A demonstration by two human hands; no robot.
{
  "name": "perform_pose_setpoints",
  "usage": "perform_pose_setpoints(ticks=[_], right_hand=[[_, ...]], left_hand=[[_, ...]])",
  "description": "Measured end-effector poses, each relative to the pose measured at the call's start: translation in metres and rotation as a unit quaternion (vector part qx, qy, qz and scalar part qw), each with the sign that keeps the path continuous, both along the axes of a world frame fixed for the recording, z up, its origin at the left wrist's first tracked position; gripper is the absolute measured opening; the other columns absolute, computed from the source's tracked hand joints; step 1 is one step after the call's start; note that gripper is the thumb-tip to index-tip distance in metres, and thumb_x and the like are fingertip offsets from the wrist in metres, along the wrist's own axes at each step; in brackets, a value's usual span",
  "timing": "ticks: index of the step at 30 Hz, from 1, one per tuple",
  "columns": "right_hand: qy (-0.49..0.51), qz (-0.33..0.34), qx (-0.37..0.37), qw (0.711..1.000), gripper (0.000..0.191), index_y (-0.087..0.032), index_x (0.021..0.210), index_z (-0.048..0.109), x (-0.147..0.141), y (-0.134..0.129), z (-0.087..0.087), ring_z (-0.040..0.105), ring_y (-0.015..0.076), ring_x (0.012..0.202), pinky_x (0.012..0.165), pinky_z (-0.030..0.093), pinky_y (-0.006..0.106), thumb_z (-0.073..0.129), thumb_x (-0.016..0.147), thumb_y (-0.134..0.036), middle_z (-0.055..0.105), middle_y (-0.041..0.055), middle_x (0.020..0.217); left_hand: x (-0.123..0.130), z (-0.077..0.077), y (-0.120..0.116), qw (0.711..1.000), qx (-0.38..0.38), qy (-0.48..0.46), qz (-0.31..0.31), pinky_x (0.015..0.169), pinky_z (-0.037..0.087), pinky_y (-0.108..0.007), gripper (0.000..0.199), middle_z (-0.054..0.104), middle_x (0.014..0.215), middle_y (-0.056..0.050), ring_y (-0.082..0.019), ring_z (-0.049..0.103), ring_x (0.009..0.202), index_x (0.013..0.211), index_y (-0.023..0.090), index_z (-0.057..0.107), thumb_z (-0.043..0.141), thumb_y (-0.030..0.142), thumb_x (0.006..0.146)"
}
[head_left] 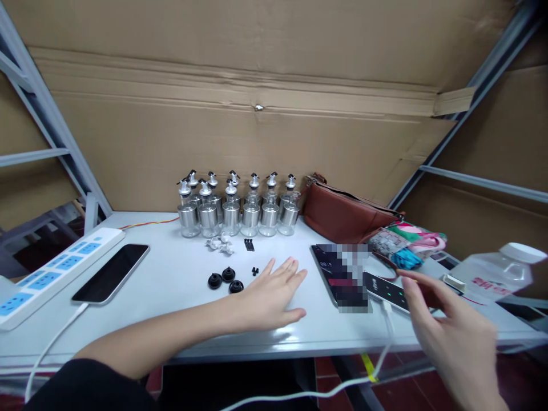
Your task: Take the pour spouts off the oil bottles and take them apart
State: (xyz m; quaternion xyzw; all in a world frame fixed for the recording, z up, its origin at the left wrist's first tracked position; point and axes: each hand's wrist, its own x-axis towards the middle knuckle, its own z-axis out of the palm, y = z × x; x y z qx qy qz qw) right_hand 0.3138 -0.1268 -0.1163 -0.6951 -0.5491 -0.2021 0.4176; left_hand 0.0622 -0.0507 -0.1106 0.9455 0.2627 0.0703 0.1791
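Note:
My left hand point(274, 294) lies flat on the table, palm down, with its fingers spread and nothing in them. Just beyond its fingertips are tiny black parts point(255, 271). Three round black caps point(214, 280) sit left of it, near some silvery spout pieces point(220, 244) and slim black strips point(249, 245). My right hand point(458, 325) is raised over the right side, thumb and forefinger tips close together; whatever they hold, if anything, is hidden. Beneath them lies a small device with a lit screen point(387, 290) and a white cable. A large phone point(336, 274) rests between my hands.
Several glass bottles with metal sleeves point(231, 217) stand at the back, many with pourer spouts. A brown bag point(342, 208), a colourful cloth bundle point(413, 242) and a plastic bottle point(492, 274) are on the right. At left lie a power strip point(55, 274) and another phone point(112, 273).

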Motion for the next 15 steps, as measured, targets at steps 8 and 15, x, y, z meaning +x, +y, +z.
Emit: perform_pose_setpoints(ticks=[8,15], right_hand=[[-0.196,0.287,-0.114,0.931,0.025,-0.019,0.103,0.06,-0.087,0.04,0.044,0.064,0.0189,0.082,0.069,0.048,0.029,0.04,0.092,-0.027,0.067,0.0063,0.089],[-0.114,-0.016,-0.257,0.96,0.038,-0.024,0.053,0.049,0.005,0.01,-0.015,0.049,0.0222,0.032,0.036,0.028,0.029,0.048,0.081,-0.049,0.051,0.0041,0.038]], left_hand=[[-0.028,0.035,0.011,0.957,0.16,-0.238,0.042,0.113,0.028,-0.044,0.047,0.043,0.139,-0.012,-0.021,0.032,0.135,0.132,0.016,0.037,0.046,0.027,0.087],[-0.074,0.022,-0.038,0.98,0.173,-0.1,0.003,0.094,0.045,-0.043,0.03,0.056,0.119,-0.014,-0.027,0.049,0.117,0.115,0.014,0.052,0.047,0.021,0.085]])
